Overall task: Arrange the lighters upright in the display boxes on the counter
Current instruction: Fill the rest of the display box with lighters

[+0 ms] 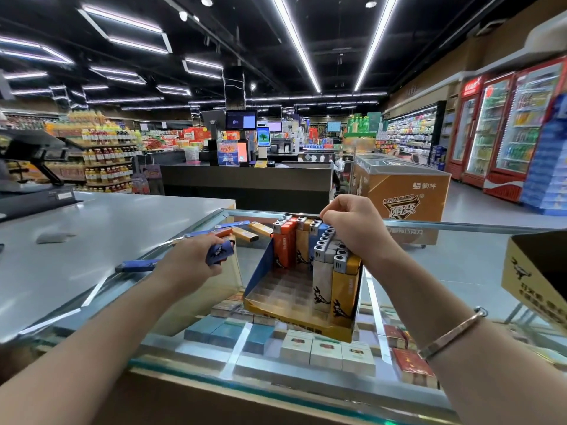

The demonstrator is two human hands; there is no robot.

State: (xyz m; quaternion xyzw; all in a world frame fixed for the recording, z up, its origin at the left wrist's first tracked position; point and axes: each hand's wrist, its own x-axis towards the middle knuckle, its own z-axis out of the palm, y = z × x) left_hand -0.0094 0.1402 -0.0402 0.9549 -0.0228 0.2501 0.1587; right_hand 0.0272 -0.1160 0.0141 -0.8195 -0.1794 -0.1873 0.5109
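Because my right hand (352, 228) curls over the far corner of the display box (302, 289), I cannot make out what its fingers (329, 217) hold there; they are bent together on the metal tops of the upright lighters (325, 256). A second box (534, 271) is cut off by the right edge. My left hand (190, 265) has its fingers clamped round a blue lighter (219, 252), which tilts with its printed side toward me. The lighters in the box stand on end, long axis vertical, in a row along its right wall and a cluster at the back; the front left cells hold nothing. Loose lighters (242, 231) lie flat beyond my left hand, long axes running left to right, and one blue one (138, 266) lies flat by my wrist. The worktop (445, 262) is glass over rows of cigarette packs (325, 351), joined at left to a grey counter (92, 240). Beyond are checkout desks, shelves, drink fridges and ceiling strip lights.
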